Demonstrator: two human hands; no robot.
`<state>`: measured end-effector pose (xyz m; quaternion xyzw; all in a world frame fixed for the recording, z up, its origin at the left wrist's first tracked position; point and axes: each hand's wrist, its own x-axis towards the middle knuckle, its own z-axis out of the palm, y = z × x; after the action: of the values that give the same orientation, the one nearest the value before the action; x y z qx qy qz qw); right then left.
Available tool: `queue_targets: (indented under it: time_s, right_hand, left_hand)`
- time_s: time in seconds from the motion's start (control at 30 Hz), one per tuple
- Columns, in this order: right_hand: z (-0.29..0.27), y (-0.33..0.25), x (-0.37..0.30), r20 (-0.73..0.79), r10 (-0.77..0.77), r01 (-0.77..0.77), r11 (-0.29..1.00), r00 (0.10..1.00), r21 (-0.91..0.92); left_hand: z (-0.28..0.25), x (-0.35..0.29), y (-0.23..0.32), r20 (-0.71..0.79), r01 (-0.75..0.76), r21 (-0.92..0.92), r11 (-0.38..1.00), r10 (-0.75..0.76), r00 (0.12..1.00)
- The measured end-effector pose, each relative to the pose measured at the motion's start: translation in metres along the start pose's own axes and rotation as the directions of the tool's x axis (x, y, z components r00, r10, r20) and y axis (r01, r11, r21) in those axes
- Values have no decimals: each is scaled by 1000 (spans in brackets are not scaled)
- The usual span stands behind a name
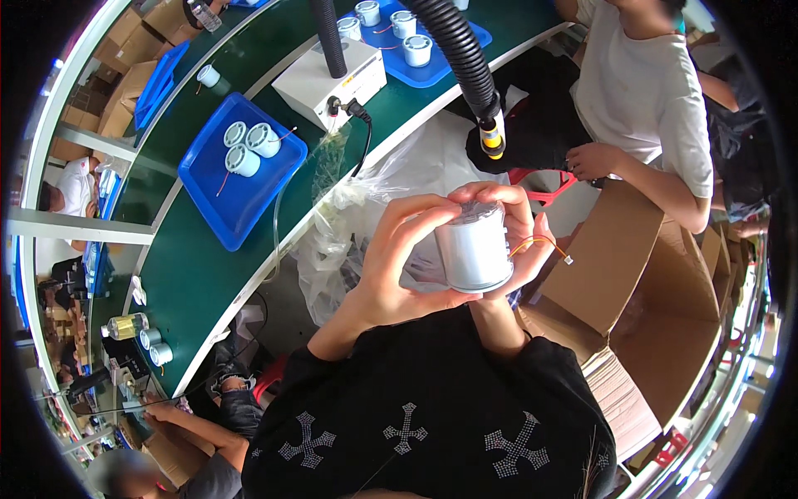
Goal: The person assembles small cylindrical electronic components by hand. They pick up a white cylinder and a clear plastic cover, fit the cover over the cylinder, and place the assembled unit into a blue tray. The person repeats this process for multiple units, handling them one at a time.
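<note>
The long green table [199, 274] curves past on the person's left, carrying a blue tray [218, 208] of small white cylinders, while an open cardboard box [657, 308] stands at the right within easy reach. Raised before the chest, apparently for a close look, is a silvery-white cylinder [474, 248], smooth-sided, trailing a thin orange wire [544, 243]. The left hand [391, 266] curls its fingers over the top rim; the right hand [519, 237] cups behind, both gripping it.
</note>
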<state>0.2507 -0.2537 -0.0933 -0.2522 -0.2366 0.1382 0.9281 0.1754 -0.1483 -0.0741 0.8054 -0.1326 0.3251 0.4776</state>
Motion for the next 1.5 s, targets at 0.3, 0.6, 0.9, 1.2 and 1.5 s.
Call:
queue_targets:
  time_s: [0.3,0.6,0.9,1.2,1.5]
  right_hand:
    - [-5,-8,3,-18,-83,83,997,996,6]
    - [-6,-9,5,-36,-109,108,994,993,-20]
    - [-5,-16,11,115,-108,113,993,988,-41]
    - [10,-9,18,-112,-38,-12,909,993,-416]
    - [-52,-17,3,-238,0,-114,878,971,-465]
  left_hand:
    - [7,12,0,37,-71,30,997,69,997]
    - [11,18,7,2,-52,-17,999,52,999]
    - [18,8,1,-109,-137,30,990,140,984]
    - [-13,7,-19,-178,61,-10,998,-62,982]
    - [-103,-3,-49,-666,133,-51,990,-133,734]
